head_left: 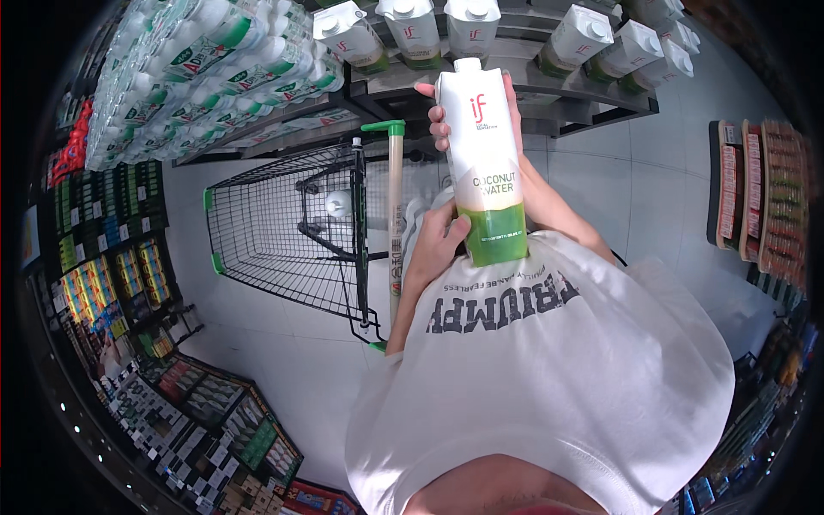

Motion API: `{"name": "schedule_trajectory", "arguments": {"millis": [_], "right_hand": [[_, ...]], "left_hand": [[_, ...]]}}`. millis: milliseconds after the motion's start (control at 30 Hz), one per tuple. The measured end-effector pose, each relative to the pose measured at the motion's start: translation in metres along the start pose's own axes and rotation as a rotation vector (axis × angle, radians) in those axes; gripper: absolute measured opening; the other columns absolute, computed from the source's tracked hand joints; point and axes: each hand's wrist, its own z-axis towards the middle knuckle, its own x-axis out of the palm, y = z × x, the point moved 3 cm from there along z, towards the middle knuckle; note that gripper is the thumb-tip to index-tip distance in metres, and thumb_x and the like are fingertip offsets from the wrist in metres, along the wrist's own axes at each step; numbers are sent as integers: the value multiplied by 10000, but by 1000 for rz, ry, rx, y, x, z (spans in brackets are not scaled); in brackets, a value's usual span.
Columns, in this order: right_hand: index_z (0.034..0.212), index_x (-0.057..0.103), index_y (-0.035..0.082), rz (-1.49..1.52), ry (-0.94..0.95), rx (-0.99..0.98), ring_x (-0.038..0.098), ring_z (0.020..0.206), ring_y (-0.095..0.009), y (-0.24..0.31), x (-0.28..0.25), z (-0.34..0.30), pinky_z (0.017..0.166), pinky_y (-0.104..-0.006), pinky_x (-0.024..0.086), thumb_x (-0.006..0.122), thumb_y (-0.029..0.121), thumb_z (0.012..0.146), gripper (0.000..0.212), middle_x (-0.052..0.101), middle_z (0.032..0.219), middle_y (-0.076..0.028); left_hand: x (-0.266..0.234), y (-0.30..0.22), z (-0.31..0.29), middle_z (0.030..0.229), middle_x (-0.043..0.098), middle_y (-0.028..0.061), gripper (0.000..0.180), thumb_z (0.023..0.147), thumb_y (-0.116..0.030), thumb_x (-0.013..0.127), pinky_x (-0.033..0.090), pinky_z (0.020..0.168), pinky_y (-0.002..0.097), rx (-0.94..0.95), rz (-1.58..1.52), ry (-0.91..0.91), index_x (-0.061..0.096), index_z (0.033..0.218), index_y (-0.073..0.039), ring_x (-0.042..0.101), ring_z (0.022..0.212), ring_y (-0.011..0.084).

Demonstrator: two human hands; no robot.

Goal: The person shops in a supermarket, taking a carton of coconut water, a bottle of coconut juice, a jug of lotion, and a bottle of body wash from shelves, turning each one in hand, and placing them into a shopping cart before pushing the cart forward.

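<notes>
Carton held before the chest, front panel up: right hand wraps its upper back, left hand grips its lower left. Looks like inspecting; moving it calls for steady two-hand support. Cart left, shelved cartons beyond.

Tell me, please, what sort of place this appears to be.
Most likely a supermarket: a wire shopping cart stands nearby, matching cartons line a dark shelf, and wrapped packs of bottles are piled up.
</notes>
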Motion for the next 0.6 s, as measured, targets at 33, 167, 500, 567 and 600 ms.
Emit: {"name": "schedule_trajectory", "arguments": {"millis": [33, 167, 500, 567, 600], "right_hand": [[1536, 248, -102, -6, 3, -9, 611, 994, -309, -4, 0, 0, 883, -451, 524, 481, 772, 904, 1103, 580, 1151, -206], [1545, 220, -104, 25, 46, -16, 562, 977, -287, -14, -5, -2, 868, -438, 499, 477, 811, 878, 1161, 549, 1158, -192], [1552, 210, -89, 30, 52, -86, 561, 976, -279, -12, -8, -13, 884, -432, 489, 483, 819, 870, 1169, 543, 1176, -189], [1501, 362, -64, -105, -117, -146, 643, 974, -305, -7, -3, -17, 855, -450, 544, 473, 766, 914, 1022, 615, 1156, -207], [1501, 362, -64, -107, -118, -150, 643, 974, -305, -8, 5, -17, 855, -450, 544, 473, 766, 914, 1022, 615, 1156, -207]], "left_hand": [[-1, -2, -2, 909, 718, 169, 627, 1021, -482, 546, 510, 816, 315, 19, -1, -22, 622, 1162, 124, 666, 875, 182], [-8, 18, -8, 704, 644, 80, 540, 1069, -395, 490, 440, 629, 282, 16, -17, -105, 667, 1020, 112, 560, 697, 90], [-11, 2, -3, 741, 597, 2, 486, 1067, -392, 519, 397, 601, 257, -163, -85, -121, 672, 980, 60, 505, 692, 53], [-11, -5, 0, 836, 646, 27, 468, 1061, -404, 530, 441, 654, 242, -132, -155, -132, 665, 1067, 44, 553, 761, 59], [-13, 2, 1, 962, 651, 55, 468, 1038, -411, 567, 468, 729, 245, -102, -169, -86, 619, 1175, 33, 578, 868, 80]]}}
